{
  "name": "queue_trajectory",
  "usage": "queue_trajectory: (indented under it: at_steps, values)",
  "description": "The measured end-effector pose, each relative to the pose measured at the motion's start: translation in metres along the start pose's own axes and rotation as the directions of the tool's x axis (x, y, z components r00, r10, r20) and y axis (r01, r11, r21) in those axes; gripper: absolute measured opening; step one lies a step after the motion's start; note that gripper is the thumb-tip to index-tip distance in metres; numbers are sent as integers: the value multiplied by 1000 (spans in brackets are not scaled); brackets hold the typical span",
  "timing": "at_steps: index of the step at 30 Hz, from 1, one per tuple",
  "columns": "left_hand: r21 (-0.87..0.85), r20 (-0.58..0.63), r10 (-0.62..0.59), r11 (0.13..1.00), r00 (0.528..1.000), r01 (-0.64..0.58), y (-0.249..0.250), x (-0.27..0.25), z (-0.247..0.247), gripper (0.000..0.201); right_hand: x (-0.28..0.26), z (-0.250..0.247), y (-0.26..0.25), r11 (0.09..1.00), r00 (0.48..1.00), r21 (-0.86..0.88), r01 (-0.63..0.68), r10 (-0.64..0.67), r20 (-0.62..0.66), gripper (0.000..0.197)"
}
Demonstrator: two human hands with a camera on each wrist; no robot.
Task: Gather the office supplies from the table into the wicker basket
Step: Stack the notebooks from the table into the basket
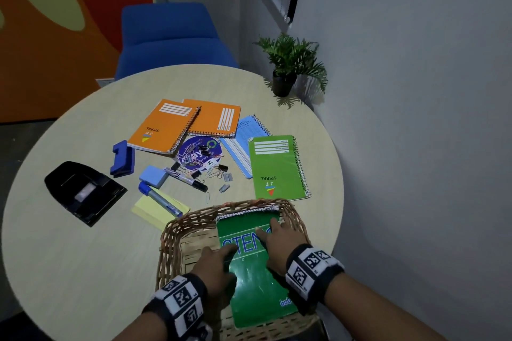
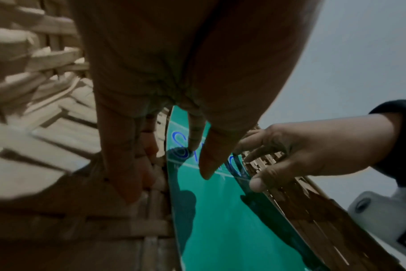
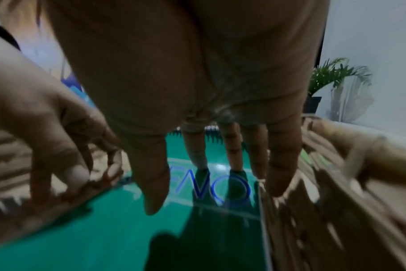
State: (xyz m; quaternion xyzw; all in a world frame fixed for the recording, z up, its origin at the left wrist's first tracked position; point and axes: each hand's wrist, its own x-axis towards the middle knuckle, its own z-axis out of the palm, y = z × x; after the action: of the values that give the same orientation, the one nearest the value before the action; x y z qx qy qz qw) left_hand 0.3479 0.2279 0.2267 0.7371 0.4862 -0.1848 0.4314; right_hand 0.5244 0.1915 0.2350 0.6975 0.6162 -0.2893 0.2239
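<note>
A dark green steno notebook lies in the wicker basket at the table's near edge. My right hand presses flat on its cover with straight fingers. My left hand rests on the notebook's left edge, thumb on the cover, fingers straight beside it on the basket floor. Further back on the table lie two orange notebooks, a blue notebook, a green spiral notebook, markers, yellow sticky notes and scattered clips.
A black tape dispenser and a blue punch sit at the left of the round table. A potted plant stands at the far right by the wall. A blue chair is behind the table.
</note>
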Motion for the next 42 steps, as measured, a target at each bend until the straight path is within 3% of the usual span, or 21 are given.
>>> queue_trajectory:
  at_steps: [2, 4, 6, 8, 9, 11, 14, 16, 19, 22, 25, 26, 27, 30, 32, 35, 38, 39, 42]
  values:
    - [-15, -3, 43, 999, 999, -43, 3, -11, -11, 57, -10, -16, 6, 992, 997, 118, 44, -37, -63, 61]
    - [-43, -38, 103, 994, 994, -104, 9, -19, -31, 53, -17, -44, 26, 913, 982, 401, 79, -2, -189, 51]
    - [-122, -98, 151, 979, 984, -163, 21, -17, -58, 40, -11, -78, 60, 773, 940, 626, 107, 127, -317, 36]
    - [-245, -193, 151, 949, 969, -197, 39, -1, -89, 23, 11, -102, 96, 684, 862, 724, 88, 312, -400, 27]
    - [-328, -229, 130, 923, 965, -202, 50, 11, -104, 18, 28, -106, 113, 673, 848, 739, 40, 368, -381, 33]
    - [-434, -261, 56, 885, 964, -169, 69, 52, -129, 16, 63, -106, 136, 678, 898, 726, -110, 381, -219, 57]
    - [-439, -255, -87, 898, 963, -35, 90, 124, -154, 25, 104, -100, 152, 608, 936, 767, -205, 350, -28, 80]
    - [-344, -237, -145, 937, 961, 57, 100, 166, -156, 31, 125, -95, 158, 583, 926, 778, -233, 378, -6, 70]
    - [-104, -194, -122, 989, 973, 104, 111, 192, -155, 31, 142, -95, 157, 506, 936, 838, -205, 353, 16, 26]
    - [84, -155, -101, 990, 983, 115, 109, 207, -143, 35, 144, -95, 151, 606, 947, 766, -215, 320, 13, 27]
    - [41, -160, -121, 991, 980, 129, 109, 214, -136, 36, 139, -99, 141, 623, 948, 766, -162, 313, -54, 17]
    - [14, -160, -111, 993, 981, 114, 109, 209, -137, 35, 135, -101, 138, 591, 932, 798, -118, 342, -116, 11]
    - [-14, -171, -97, 995, 980, 97, 111, 199, -143, 35, 134, -104, 138, 546, 905, 835, -62, 384, -184, 17]
    - [-228, -179, -73, 973, 981, 30, 106, 165, -159, 33, 106, -123, 125, 576, 851, 804, 145, 343, -399, 29]
    - [-625, -201, -78, 778, 976, -66, 99, 138, -173, 24, 78, -140, 112, 537, 785, 779, 324, 307, -538, 29]
    - [-707, -386, 5, 640, 922, -300, 78, 88, -187, 17, 33, -153, 91, 476, 700, 709, 519, 239, -673, 26]
    - [-662, -457, 119, 617, 882, -426, 59, 30, -185, 11, -10, -142, 67, 369, 723, 731, 574, 192, -664, 25]
    - [-643, -456, 145, 628, 878, -438, 51, 14, -180, 12, -21, -132, 60, 386, 746, 745, 545, 182, -640, 24]
    - [-558, -450, 141, 726, 882, -402, 22, -17, -141, 13, -42, -87, 43, 644, 828, 682, 346, 134, -545, 35]
